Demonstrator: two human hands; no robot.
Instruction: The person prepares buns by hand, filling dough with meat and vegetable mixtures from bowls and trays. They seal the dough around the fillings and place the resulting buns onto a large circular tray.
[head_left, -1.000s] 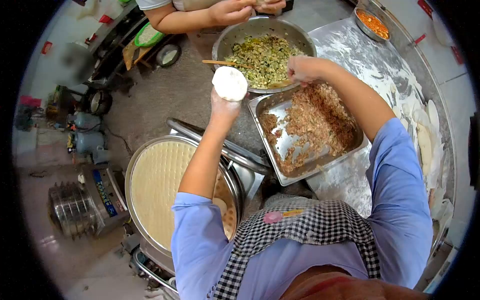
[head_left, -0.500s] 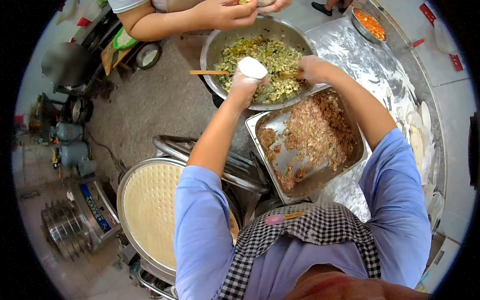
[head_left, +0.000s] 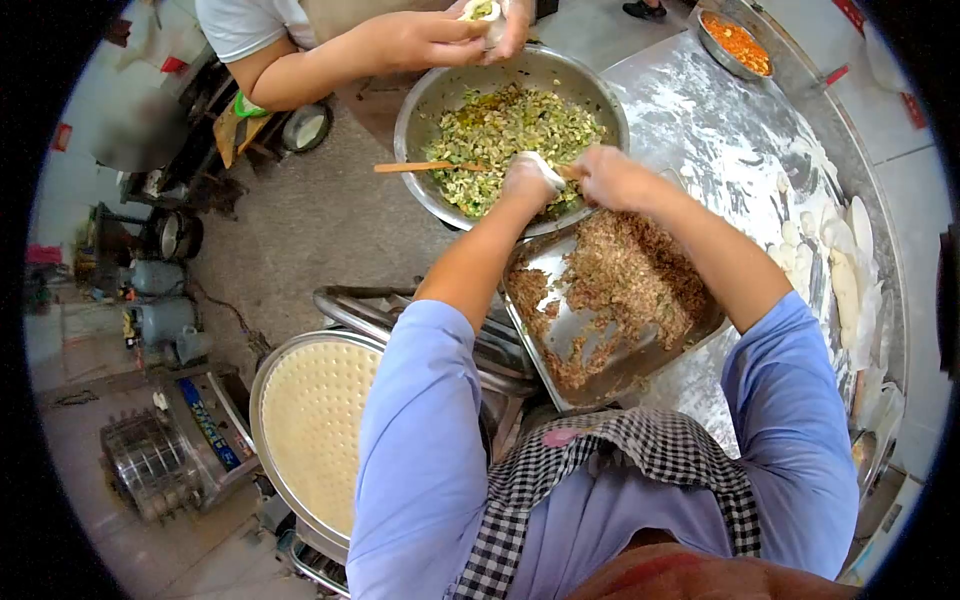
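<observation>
Over the near side of a steel bowl (head_left: 408,140) of chopped green-and-yellow filling (head_left: 500,135), my left hand (head_left: 525,190) is closed around a white dough wrapper (head_left: 544,166). Beside it my right hand (head_left: 618,182) grips a wooden stick-like filling tool (head_left: 570,172), its tip close to the wrapper. How much filling lies in the wrapper is hidden by my fingers. A second wooden stick (head_left: 412,167) rests across the bowl's left rim. Just below my hands sits a rectangular metal tray (head_left: 590,385) with brown minced filling (head_left: 640,270).
Opposite me, a co-worker's hands (head_left: 470,35) hold a filled dough piece (head_left: 482,12). A floured table (head_left: 690,110) on the right bears dough pieces (head_left: 845,290) and a bowl of orange filling (head_left: 738,48). A round perforated steamer tray (head_left: 320,420) stands lower left.
My left hand has moved right and down, turning the wrapper, which lay open and now cups in my fingers. My right hand has come in beside it. The co-worker's hands have shifted slightly.
</observation>
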